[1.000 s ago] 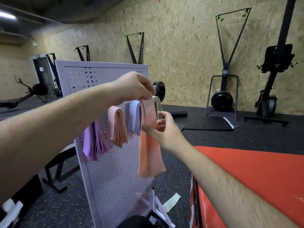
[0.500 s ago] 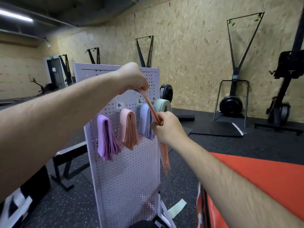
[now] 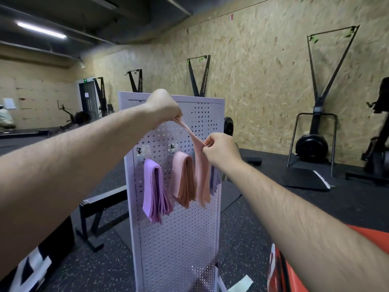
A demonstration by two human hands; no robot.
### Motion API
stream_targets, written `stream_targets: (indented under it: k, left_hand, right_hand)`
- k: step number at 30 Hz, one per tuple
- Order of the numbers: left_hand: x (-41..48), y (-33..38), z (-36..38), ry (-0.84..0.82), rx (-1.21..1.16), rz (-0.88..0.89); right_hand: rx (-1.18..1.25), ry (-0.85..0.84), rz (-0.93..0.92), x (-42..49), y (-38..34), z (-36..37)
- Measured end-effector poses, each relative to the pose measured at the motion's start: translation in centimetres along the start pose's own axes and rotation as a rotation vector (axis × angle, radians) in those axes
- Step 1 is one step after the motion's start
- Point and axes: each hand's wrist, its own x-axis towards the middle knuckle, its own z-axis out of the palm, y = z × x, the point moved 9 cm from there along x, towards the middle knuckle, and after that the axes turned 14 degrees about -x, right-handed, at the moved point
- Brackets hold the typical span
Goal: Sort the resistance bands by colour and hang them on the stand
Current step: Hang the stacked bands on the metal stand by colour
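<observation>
- chipboard wall (image 3: 263, 81) at the back of a gym room, black speckled floor (image 3: 242, 239) below.
- white pegboard stand (image 3: 179, 239) upright in the middle, with three bundles hanging on its hooks: purple bands (image 3: 154, 190) at left, peach bands (image 3: 183, 182) in the middle, lilac-blue bands (image 3: 214, 182) at right, partly hidden.
- left hand (image 3: 163, 106) raised near the stand's top, fingers curled tight round the upper end of a loose peach band (image 3: 201, 175).
- right hand (image 3: 221, 151) lower, pinching the same band; its tail hangs just beside the peach bundle.
</observation>
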Motion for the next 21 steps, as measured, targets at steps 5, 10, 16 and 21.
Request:
stream_targets:
  k: [5, 10, 16, 21]
  left_hand:
    - [1.3, -2.2, -0.4, 0.025, -0.034, -0.006]
    - [2.1, -4.5, -1.2, 0.041, -0.042, 0.008]
    - [1.7, -5.9, -0.7, -0.029, 0.083, 0.019]
    - [1.2, -5.5, -0.5, -0.047, 0.077, 0.020]
  right_hand:
    - [-0.038, -0.004, -0.007, 1.8, -0.6, 1.1]
    - [-0.045, -0.035, -0.063, 3.1, -1.7, 2.4]
    - [-0.050, -0.137, -0.108, 3.8, -3.2, 3.3]
    - [-0.052, -0.171, -0.142, 3.2, -3.8, 2.6]
